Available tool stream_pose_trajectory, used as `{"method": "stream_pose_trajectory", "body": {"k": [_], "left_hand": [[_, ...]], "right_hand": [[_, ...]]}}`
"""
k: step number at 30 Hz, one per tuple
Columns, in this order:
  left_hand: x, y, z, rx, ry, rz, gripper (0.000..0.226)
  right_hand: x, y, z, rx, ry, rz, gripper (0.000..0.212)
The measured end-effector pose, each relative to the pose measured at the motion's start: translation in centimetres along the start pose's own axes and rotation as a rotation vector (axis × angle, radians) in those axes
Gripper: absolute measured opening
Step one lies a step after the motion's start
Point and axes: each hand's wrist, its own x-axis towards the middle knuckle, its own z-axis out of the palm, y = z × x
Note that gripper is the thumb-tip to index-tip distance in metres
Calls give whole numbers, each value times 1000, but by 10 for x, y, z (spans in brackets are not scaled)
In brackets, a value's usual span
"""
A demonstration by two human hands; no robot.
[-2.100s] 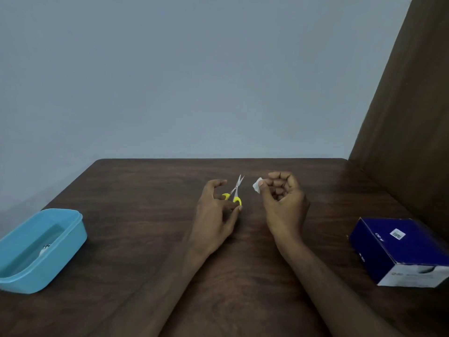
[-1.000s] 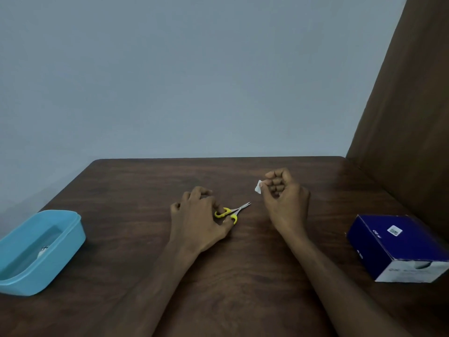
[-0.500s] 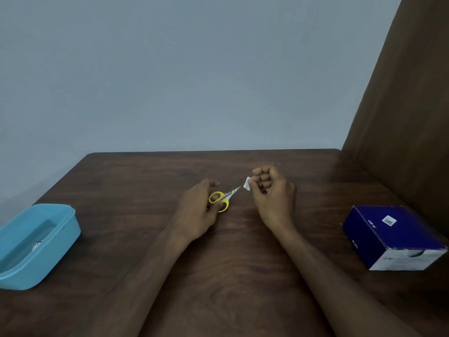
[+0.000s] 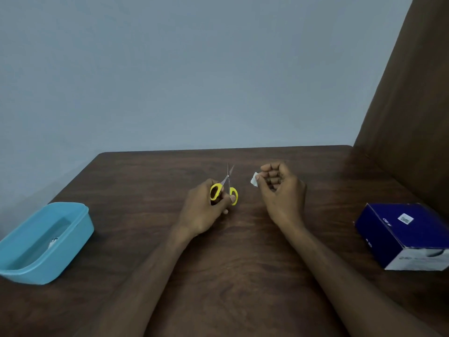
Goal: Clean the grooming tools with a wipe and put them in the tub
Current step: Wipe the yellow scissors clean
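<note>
Now wiping scissors | my left hand (image 4: pixel 202 211) grips scissors (image 4: pixel 226 188) by the yellow loops, blades slightly apart | right hand (image 4: pixel 281 193) pinches wipe (image 4: pixel 254 182), just right of the blades | tub (image 4: pixel 43 242) far left of my left hand | next: I bring wipe onto blades, mind the tips

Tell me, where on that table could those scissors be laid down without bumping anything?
Bare wood lies between the blue tub and the left hand, between the right hand and the dark blue box, and along the far edge of the table. It is crowded only in the middle, where scissors and wipe meet.
</note>
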Motion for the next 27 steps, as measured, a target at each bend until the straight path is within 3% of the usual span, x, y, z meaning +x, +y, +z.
{"method": "stream_pose_trajectory", "body": {"k": [5,8,13,17,21,25,27], "left_hand": [[0,4,1,-46,-79,5,40],[0,5,4,-10,-65,10,37],[-3,8,5,14,-127,52,28],[-4,10,6,2,-144,63,29],[-2,9,5,-4,-138,56,30],[-2,10,5,-8,-141,55,35],[-2,10,6,-8,-123,52,38]], "right_hand": [[-2,-7,0,74,5,-23,17],[-6,-15,-1,118,18,-136,18],[-9,-16,-2,-10,-66,-332,21],[-6,-12,-4,-45,27,-289,24],[-8,-13,-4,-37,-70,-311,24],[-4,-13,-5,-55,82,-235,22],[-5,-16,-8,-22,72,-289,22]]}}
